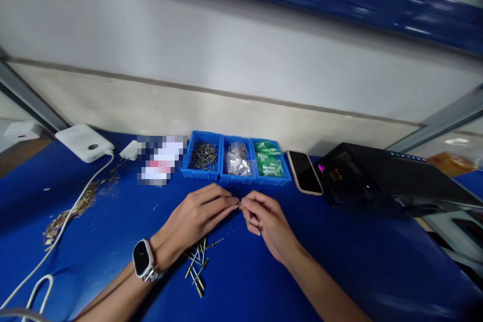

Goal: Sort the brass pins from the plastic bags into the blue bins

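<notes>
My left hand (pixel 206 211) and my right hand (pixel 266 219) meet fingertip to fingertip above the blue table. Both are closed in a pinch on a tiny brass-coloured part (pixel 240 205), mostly hidden by the fingers. Beside and partly behind my left wrist lies a loose pile of thin metal pins with brass-coloured ends, like blind rivets (pixel 198 266). Beyond the hands three blue bins stand in a row. The left bin (pixel 199 175) holds many similar pins, the middle bin (pixel 237 179) clear bags of small metal parts, and the right bin (pixel 272 180) green-tinted bags.
Right of the bins lies a phone (pixel 305 172), beside a black device (pixel 362 176) with small lights. On the left are a white power pack (pixel 85 143) with a cable (pixel 81 196), scattered brass-coloured bits (pixel 71 216) and a blurred-out paper (pixel 162 161). A wall panel (pixel 226 105) rises behind.
</notes>
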### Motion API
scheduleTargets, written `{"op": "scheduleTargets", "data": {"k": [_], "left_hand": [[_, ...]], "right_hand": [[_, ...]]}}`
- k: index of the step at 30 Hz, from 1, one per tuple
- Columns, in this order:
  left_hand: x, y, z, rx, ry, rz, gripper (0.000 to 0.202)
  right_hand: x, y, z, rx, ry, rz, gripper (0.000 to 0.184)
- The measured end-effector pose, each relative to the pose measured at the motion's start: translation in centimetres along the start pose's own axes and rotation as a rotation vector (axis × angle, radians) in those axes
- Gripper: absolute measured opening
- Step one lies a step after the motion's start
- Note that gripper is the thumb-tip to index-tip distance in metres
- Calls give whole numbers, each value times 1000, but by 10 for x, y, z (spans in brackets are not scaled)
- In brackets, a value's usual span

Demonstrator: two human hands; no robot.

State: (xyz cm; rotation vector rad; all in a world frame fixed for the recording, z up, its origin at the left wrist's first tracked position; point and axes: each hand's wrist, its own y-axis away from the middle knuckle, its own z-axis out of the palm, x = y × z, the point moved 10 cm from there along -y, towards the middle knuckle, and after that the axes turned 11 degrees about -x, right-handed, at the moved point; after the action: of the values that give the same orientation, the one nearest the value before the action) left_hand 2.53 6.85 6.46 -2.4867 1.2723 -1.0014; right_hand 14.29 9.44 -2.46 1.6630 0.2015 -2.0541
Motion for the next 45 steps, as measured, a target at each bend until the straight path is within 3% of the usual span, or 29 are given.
{"op": "scheduleTargets", "data": {"k": [6,9,11,14,17,19,23,27,33,37,40,45], "left_hand": [[-2,1,9,-70,2,20,18],[7,4,2,-30,-18,70,21],[14,7,-12,62,-61,114,26],[10,10,-41,257,-222,105,37],[-15,4,-63,391,-410,-54,34],[-38,-2,-65,359,-495,-193,31],[-56,-2,-57,270,-529,-318,29],[-44,-7,-49,199,-437,-242,16],[-25,-20,-19,-18,-298,-76,16],[-9,-3,-13,-9,-206,49,28],[-1,3,-4,-100,-180,110,32],[5,0,3,-180,-175,152,24]], "right_hand": [[-51,21,15,105,811,-338,28],[-59,32,33,35,973,-450,22],[-61,37,45,-68,1003,-503,17],[-54,37,56,-180,1067,-469,11],[-36,30,62,-243,1208,-345,19],[-23,26,65,-284,1293,-271,25],[-8,23,70,-344,1372,-191,6],[-9,25,67,-334,1378,-156,8],[-15,23,52,-285,1304,-133,12],[-15,10,36,-221,892,-152,7],[-11,2,25,-166,584,-128,9],[-9,-1,20,-138,425,-86,16]]}}
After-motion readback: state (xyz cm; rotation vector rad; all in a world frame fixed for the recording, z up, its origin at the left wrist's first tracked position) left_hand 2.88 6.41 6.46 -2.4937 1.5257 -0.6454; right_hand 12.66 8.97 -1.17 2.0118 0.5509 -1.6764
